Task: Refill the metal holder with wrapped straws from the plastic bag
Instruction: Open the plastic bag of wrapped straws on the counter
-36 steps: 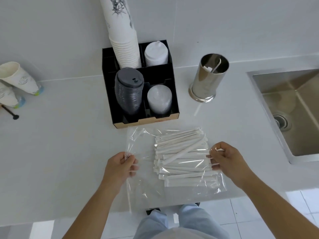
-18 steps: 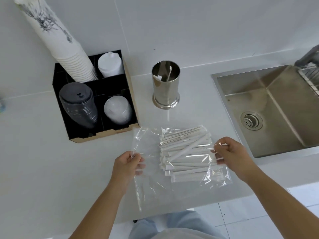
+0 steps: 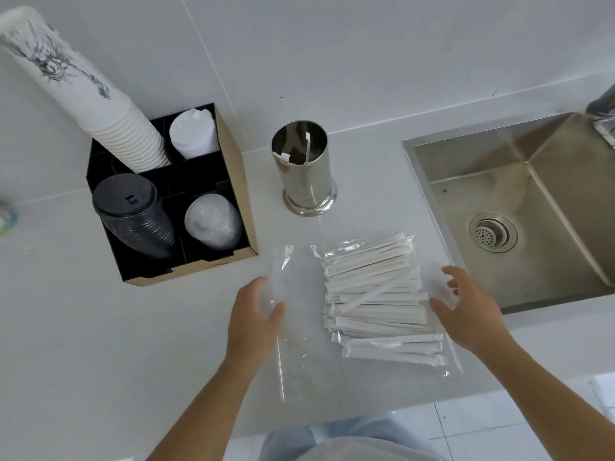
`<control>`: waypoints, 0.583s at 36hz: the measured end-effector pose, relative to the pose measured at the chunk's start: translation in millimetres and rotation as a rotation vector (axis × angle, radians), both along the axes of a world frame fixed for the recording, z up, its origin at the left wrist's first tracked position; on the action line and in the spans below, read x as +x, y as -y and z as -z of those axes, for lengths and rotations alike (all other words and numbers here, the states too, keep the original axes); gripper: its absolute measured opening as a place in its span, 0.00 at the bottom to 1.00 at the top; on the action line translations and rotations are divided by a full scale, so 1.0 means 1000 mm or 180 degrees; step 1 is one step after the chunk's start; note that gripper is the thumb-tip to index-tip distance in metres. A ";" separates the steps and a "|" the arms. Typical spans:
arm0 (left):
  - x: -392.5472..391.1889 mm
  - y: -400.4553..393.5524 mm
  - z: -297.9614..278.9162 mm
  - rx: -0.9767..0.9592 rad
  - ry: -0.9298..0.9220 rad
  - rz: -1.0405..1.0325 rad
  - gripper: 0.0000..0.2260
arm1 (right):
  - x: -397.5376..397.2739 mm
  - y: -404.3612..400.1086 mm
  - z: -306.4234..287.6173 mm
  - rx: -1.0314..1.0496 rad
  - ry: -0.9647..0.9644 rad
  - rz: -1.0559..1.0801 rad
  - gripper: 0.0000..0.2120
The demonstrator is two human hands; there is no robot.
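Plastic bag [image 3: 309, 331]: lay flat on the white counter [image 3: 83, 327], near its front edge, between both hands; clear film, crinkled at the far edge.
Wrapped straws [image 3: 376, 294]: stacked inside the right half of the bag, most lying crosswise, one lying diagonally over the pile.
Left hand [image 3: 253, 314]: sat at the bag's left edge, fingers loosely spread and uncurled; thumb overlapped the film, but whether it actually touched the film could not be told from this angle.
Right hand [image 3: 469, 311]: hovered at the right side of the bag, fingers splayed and released, nothing gripped.
Metal holder [image 3: 304, 168]: stood upright on the counter beyond the bag, well apart from both hands; only a couple of white pieces were visible inside.
Black organizer [image 3: 233, 201]: stood left of the holder, four compartments; tall stack of paper cups [image 3: 83, 94] at back left, white lids [image 3: 194, 134] at back right, black lids [image 3: 133, 214] at front left, clear lids [image 3: 213, 224] at front right.
Sink [image 3: 519, 207]: steel basin set into the counter at the right, just beside the right hand.
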State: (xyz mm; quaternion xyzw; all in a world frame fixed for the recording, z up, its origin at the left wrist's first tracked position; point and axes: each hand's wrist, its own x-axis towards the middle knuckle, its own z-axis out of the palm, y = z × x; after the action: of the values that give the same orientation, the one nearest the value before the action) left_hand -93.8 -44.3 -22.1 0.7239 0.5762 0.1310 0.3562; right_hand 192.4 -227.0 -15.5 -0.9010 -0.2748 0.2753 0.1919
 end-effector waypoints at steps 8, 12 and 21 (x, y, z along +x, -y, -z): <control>0.022 0.018 0.011 0.0648 -0.1059 0.1657 0.28 | -0.042 -0.028 -0.003 0.0578 0.0662 -0.1354 0.27; 0.027 0.019 0.024 0.0696 -0.1577 0.1879 0.29 | -0.055 -0.050 0.009 0.0233 0.0770 -0.2003 0.28; 0.018 0.015 0.042 0.0521 -0.1595 0.1821 0.31 | -0.042 -0.059 0.034 -0.0370 0.0997 -0.2172 0.32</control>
State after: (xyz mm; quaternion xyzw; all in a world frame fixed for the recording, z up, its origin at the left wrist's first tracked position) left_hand -76.0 -59.5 -63.8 0.8909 0.4078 -0.1090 0.1676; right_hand 150.3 -167.8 -49.2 -0.7983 -0.5690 0.1974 -0.0065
